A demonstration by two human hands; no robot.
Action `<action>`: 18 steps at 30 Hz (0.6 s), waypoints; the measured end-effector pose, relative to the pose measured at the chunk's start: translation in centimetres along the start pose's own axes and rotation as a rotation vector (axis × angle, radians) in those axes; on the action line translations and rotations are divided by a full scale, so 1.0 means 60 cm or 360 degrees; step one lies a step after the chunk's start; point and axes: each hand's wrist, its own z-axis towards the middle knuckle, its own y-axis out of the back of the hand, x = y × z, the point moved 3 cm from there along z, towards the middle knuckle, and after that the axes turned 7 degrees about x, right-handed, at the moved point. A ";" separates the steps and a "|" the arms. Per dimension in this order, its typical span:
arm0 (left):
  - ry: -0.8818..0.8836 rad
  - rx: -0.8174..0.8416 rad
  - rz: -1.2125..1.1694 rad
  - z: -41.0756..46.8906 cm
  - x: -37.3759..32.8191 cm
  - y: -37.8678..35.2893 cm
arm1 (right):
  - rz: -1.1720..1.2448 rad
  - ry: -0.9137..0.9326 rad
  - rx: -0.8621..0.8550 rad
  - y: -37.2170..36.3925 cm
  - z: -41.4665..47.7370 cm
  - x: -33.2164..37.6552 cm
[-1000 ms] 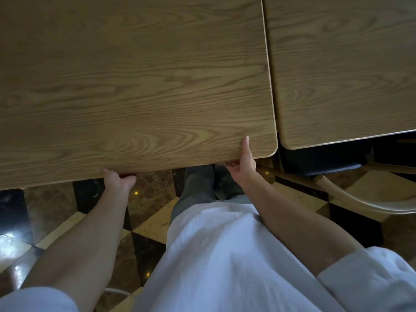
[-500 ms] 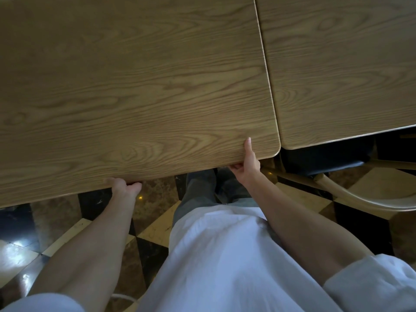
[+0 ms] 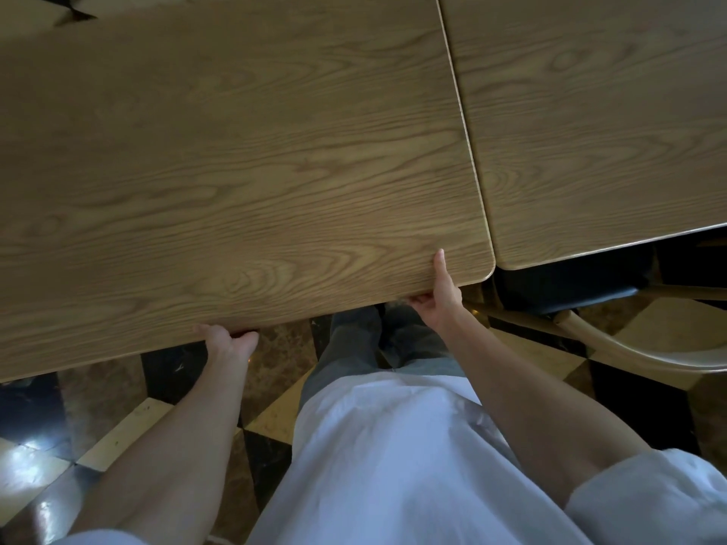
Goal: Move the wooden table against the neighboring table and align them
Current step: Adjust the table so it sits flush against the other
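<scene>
The wooden table (image 3: 236, 171) fills the left and middle of the head view, its grain running sideways. Its right side lies against the neighboring table (image 3: 590, 131), with only a thin seam between them. Its near corner sticks out a little nearer to me than the neighbor's corner. My left hand (image 3: 226, 340) grips the near edge from below, fingers hidden under the top. My right hand (image 3: 440, 293) holds the same edge near the right corner, thumb on top, fingers underneath.
A chair with a black seat (image 3: 566, 285) and a curved pale wooden back (image 3: 637, 356) stands under the neighboring table at the right. Below is a glossy checkered tile floor (image 3: 118, 426). My white shirt and grey trousers fill the bottom middle.
The wooden table has closed up against the neighboring table; the dark gap at the near corner has narrowed to a seam. Both hands kept their grip on the edge.
</scene>
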 end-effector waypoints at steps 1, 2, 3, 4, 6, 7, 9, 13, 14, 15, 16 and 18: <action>0.0009 0.0023 -0.0016 0.001 -0.002 0.000 | 0.0009 -0.0001 0.0005 -0.002 -0.002 0.000; 0.0020 0.0037 -0.0028 0.001 -0.004 0.000 | 0.0019 0.0002 0.0005 -0.003 -0.003 -0.001; 0.0023 0.0049 -0.0031 0.000 -0.005 0.001 | 0.0030 0.0005 0.0005 -0.003 -0.004 -0.002; 0.0016 0.0062 -0.0033 0.000 -0.005 0.001 | 0.0038 0.0006 0.0003 -0.003 -0.004 -0.003; -0.0006 0.0113 -0.0034 0.001 -0.005 0.000 | 0.0041 0.0015 -0.0002 0.002 -0.003 -0.005; 0.0000 0.0150 -0.0023 0.002 -0.004 -0.002 | 0.0045 0.0023 -0.0013 0.005 -0.002 -0.005; 0.0037 0.0193 -0.0001 0.006 -0.009 -0.006 | 0.0033 0.0040 -0.0039 0.004 -0.001 -0.006; 0.0111 0.0038 -0.0033 0.018 -0.015 -0.009 | 0.0054 0.0055 -0.0137 -0.001 0.005 -0.006; 0.0119 0.0007 -0.0051 0.019 -0.015 -0.010 | 0.0058 0.0061 -0.0157 -0.002 0.007 -0.005; 0.0124 -0.0005 -0.0067 0.020 -0.015 -0.011 | 0.0058 0.0068 -0.0172 -0.002 0.008 -0.005; 0.0127 -0.0012 -0.0077 0.021 -0.015 -0.012 | 0.0056 0.0073 -0.0181 -0.002 0.010 -0.005; 0.0130 -0.0043 -0.0078 0.023 -0.015 -0.013 | 0.0053 0.0082 -0.0182 0.000 0.012 -0.006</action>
